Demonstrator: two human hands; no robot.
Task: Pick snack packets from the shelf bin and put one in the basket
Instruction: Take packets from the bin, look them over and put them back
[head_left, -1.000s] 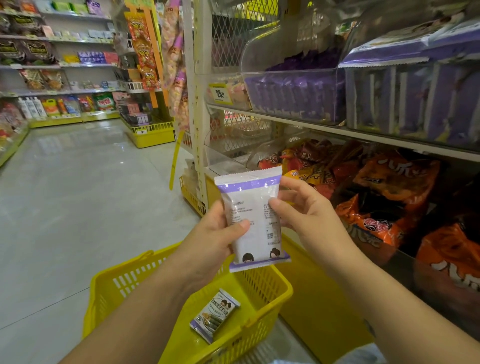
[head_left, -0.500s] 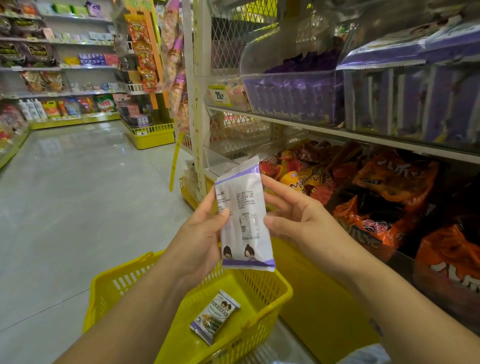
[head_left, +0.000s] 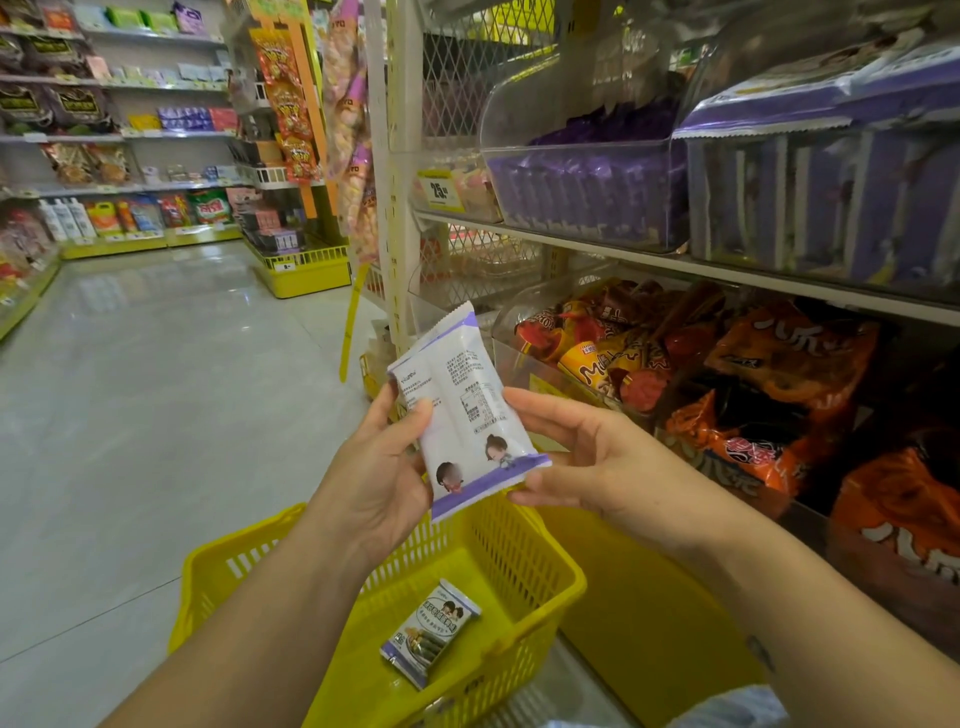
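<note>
I hold a white and purple snack packet (head_left: 462, 410) in front of me, its printed back facing me and its top tilted to the left. My left hand (head_left: 379, 467) grips its left edge with the thumb on the front. My right hand (head_left: 587, 457) pinches its right edge and lower corner. Below the packet a yellow basket (head_left: 524, 551) stands on the floor, and one similar snack packet (head_left: 428, 631) lies flat inside it. A clear shelf bin (head_left: 826, 192) at the upper right holds several purple and white packets.
Beside that bin another clear bin (head_left: 587, 192) holds darker purple packets. The lower shelf carries orange and red snack bags (head_left: 769, 384). A white shelf upright (head_left: 395, 171) rises just beyond the packet. An open tiled aisle (head_left: 135, 395) runs to the left, with a yellow display stand (head_left: 306, 270) farther back.
The packet has tilted with its top leaning left and turned a little in my hands. My right hand has slid down to the packet's lower right corner. The basket has not moved.
</note>
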